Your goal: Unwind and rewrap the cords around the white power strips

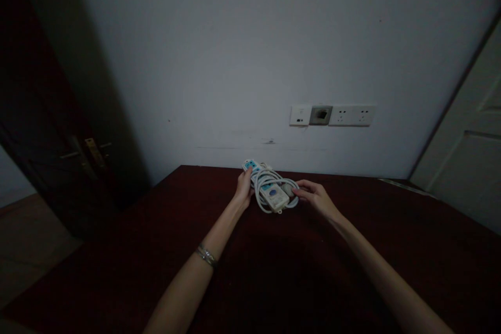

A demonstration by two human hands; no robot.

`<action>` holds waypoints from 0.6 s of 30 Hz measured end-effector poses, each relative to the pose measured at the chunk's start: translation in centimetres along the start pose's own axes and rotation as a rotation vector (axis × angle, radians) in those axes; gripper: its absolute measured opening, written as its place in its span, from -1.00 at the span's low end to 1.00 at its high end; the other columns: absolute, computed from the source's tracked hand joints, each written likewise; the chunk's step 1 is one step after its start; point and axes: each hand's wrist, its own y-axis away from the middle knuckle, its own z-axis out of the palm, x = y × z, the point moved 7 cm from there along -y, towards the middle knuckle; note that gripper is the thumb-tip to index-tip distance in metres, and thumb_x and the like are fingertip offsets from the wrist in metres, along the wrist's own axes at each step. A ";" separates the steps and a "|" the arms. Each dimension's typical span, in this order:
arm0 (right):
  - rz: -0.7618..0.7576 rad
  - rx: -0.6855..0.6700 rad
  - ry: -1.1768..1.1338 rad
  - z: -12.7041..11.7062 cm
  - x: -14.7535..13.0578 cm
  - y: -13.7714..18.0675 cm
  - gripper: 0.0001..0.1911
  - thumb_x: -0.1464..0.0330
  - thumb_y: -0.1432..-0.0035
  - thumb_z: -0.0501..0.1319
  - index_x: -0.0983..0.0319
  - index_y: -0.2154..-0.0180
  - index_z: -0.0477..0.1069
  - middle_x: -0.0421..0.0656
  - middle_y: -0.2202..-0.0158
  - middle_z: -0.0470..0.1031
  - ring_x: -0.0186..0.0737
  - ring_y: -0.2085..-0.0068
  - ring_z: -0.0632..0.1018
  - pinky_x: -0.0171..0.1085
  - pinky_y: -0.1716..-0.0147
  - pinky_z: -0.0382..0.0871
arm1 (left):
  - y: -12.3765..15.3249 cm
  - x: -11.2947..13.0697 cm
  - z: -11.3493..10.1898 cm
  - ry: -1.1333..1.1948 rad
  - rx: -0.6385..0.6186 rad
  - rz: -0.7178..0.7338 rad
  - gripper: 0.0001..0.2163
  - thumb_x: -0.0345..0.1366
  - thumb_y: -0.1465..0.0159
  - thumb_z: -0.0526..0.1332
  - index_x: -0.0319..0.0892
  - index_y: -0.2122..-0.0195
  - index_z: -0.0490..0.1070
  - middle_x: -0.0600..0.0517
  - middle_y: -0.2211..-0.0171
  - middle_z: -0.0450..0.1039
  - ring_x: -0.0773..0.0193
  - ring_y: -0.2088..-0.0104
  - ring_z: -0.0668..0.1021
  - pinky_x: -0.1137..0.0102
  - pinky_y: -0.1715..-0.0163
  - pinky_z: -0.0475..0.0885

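Observation:
A white power strip with blue socket faces is in the middle of the head view, tilted, its white cord looped around it in several coils. My left hand is closed around the strip's far left part, thumb on top. At the right side, my right hand pinches at the coils beside the round grey-white plug. Whether its fingertips grip the plug or only the cord is hard to make out; they look to be on the cord's outer loop. A bracelet circles my left forearm.
The dark red table reaches back to a pale wall. Wall sockets and a grey outlet plate sit above the table's far edge. A dark door with a brass handle plate stands at left, a pale door at right.

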 end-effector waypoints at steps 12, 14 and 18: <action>-0.210 0.293 0.123 0.4 -0.8 0.8 -0.52 0.07 0.03 0.23 0.28 0.16 0.43 -0.07 0.39 0.53 -0.11 0.33 0.53 -0.18 0.32 0.40 | -0.5 0.2 -0.1 0.048 -0.003 0.099 -0.62 -0.03 0.01 0.31 -0.26 0.35 0.40 -0.02 0.44 0.49 0.24 0.39 0.52 0.36 0.30 0.39; -0.185 0.334 0.033 0.0 -0.3 0.7 -0.40 0.10 0.09 0.28 0.30 0.04 0.36 -0.13 0.47 0.51 -0.13 0.37 0.54 -0.19 0.34 0.41 | -0.3 0.2 -0.1 0.061 0.002 0.130 -0.62 -0.03 0.01 0.31 -0.25 0.33 0.39 -0.02 0.42 0.49 0.23 0.36 0.53 0.36 0.28 0.39; 0.013 0.325 -0.175 -0.2 0.8 0.5 -0.40 0.27 0.18 0.34 0.32 0.04 0.35 -0.13 0.46 0.53 -0.14 0.37 0.55 -0.19 0.33 0.43 | -0.2 -0.2 0.2 0.099 -0.041 0.101 -0.62 -0.03 -0.01 0.30 -0.25 0.29 0.41 -0.04 0.38 0.51 0.22 0.34 0.54 0.34 0.24 0.40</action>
